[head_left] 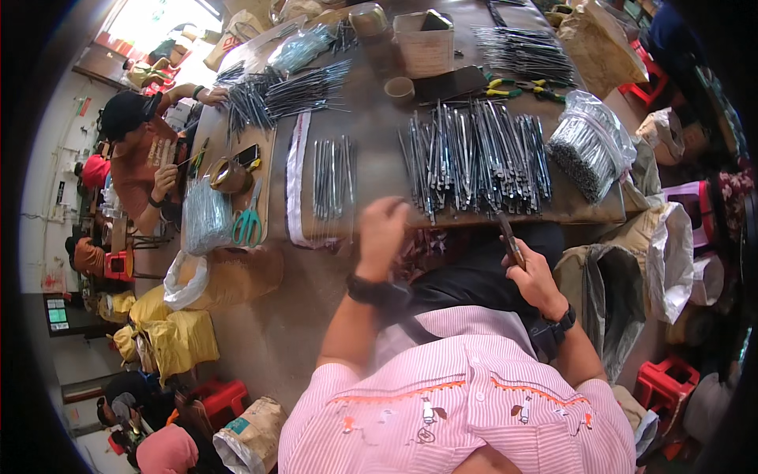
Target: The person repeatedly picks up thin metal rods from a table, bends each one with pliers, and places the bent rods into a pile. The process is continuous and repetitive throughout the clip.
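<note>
My right hand [533, 276] is closed around a slim dark hand tool [509, 235], its tip pointing at the table edge. The tool's exact kind is unclear. My left hand [384, 233] is curled at the table's front edge, slightly blurred; whatever its fingers pinch, if anything, cannot be made out. Left of it lies a small row of thin metal strips [335, 178], side by side. A larger spread of dark, shiny metal strips [478, 158] covers the table ahead of my right hand. To its right rests a thick bundle of strips [592, 146] in clear plastic.
Farther back are a phone-like dark slab [452, 84], green-and-yellow pliers [505, 88], a cup [399, 91], a plastic tub [424, 43] and more strips [525, 55]. Left are teal-handled scissors [247, 225] and a tape roll [229, 175]. A co-worker [138, 150] sits there. Open sacks [608, 292] stand right.
</note>
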`<action>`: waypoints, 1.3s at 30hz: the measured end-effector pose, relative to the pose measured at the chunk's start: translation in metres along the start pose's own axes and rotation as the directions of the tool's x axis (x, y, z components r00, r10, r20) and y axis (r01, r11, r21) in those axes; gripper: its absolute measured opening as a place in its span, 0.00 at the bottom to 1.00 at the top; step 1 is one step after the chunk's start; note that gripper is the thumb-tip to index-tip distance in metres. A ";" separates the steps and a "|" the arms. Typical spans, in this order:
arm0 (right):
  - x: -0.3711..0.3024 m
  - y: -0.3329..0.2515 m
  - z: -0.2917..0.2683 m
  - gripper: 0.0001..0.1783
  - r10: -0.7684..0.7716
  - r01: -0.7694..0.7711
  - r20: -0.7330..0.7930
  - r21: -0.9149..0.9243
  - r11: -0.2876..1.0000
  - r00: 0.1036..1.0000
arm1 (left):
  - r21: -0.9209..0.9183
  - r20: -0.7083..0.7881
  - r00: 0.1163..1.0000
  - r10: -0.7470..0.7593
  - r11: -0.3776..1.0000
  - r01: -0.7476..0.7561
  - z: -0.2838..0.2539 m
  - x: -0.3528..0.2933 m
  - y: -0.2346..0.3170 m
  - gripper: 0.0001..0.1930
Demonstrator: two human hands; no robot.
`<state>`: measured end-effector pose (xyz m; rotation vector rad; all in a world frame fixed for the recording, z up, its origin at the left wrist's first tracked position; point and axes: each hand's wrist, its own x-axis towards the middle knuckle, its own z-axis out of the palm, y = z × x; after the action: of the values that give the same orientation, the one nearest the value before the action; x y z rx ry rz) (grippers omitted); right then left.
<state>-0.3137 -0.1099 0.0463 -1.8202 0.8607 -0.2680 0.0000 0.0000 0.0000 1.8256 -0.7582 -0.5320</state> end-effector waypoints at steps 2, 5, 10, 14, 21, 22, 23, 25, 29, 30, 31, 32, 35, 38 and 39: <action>-0.004 0.004 -0.006 0.29 0.044 -0.044 -0.010 0.051 0.998 0.999 | -0.078 -0.010 0.999 -0.050 0.996 0.049 -0.005 0.007 -0.010 0.09; -0.004 0.002 0.008 0.29 0.073 -0.069 -0.008 0.250 0.966 0.997 | -0.012 -0.069 0.969 -0.235 0.972 0.235 -0.051 0.022 -0.024 0.14; -0.008 0.008 0.002 0.30 0.126 -0.104 -0.035 0.373 0.922 0.991 | -0.192 -0.132 0.956 -0.260 0.953 0.233 -0.057 0.018 -0.026 0.16; -0.011 0.010 -0.001 0.30 0.136 -0.100 -0.056 0.419 0.903 0.989 | 0.609 -0.238 0.947 0.215 0.793 -0.027 -0.050 0.010 -0.002 0.16; -0.014 0.007 -0.004 0.28 0.135 -0.076 -0.072 0.532 0.843 0.988 | 0.471 -0.094 0.967 0.237 0.866 -0.166 0.025 0.003 0.017 0.15; -0.015 0.007 -0.003 0.28 0.137 -0.076 -0.070 0.553 0.830 0.988 | 0.470 -0.092 0.973 0.211 0.871 -0.145 0.032 0.008 0.015 0.16; -0.016 0.007 -0.003 0.28 0.139 -0.075 -0.069 0.573 0.816 0.988 | 0.465 -0.091 0.978 0.189 0.876 -0.126 0.039 0.014 0.014 0.16; -0.019 0.007 -0.003 0.28 0.146 -0.078 -0.073 0.577 0.813 0.987 | 0.354 -0.069 0.992 0.106 0.932 -0.076 0.045 0.020 0.011 0.16; -0.027 0.008 -0.009 0.29 0.209 -0.125 -0.073 0.597 0.792 0.975 | -0.023 0.090 0.984 -0.153 0.988 0.155 0.028 0.033 0.007 0.15; -0.028 0.009 -0.010 0.27 0.212 -0.118 -0.080 0.622 0.774 0.974 | -0.091 0.122 0.977 -0.177 0.978 0.189 0.022 0.033 0.006 0.14; -0.028 0.011 -0.012 0.26 0.229 -0.119 -0.088 0.646 0.754 0.969 | -0.156 0.158 0.967 -0.202 0.962 0.226 0.015 0.031 0.005 0.13; -0.029 0.015 -0.014 0.24 0.259 -0.125 -0.104 0.670 0.731 0.960 | -0.194 0.197 0.970 -0.141 0.964 0.180 0.009 0.031 0.005 0.13; -0.031 0.032 -0.027 0.17 0.257 -0.067 -0.157 0.722 0.688 0.953 | -0.447 0.376 0.888 -0.267 0.787 0.426 -0.002 0.030 0.006 0.12; -0.018 0.058 -0.044 0.13 0.271 0.096 -0.255 0.868 0.487 0.928 | -0.579 0.404 0.891 -0.205 0.697 0.423 -0.002 0.023 0.010 0.11; -0.013 0.066 -0.054 0.13 0.312 0.138 -0.267 0.914 0.380 0.912 | -0.652 0.455 0.843 -0.286 0.538 0.535 -0.005 0.022 0.012 0.11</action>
<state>-0.3814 -0.1520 0.0134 -0.6037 0.8130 -0.8987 0.0158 -0.0154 0.0133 1.0886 -0.1734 -1.2644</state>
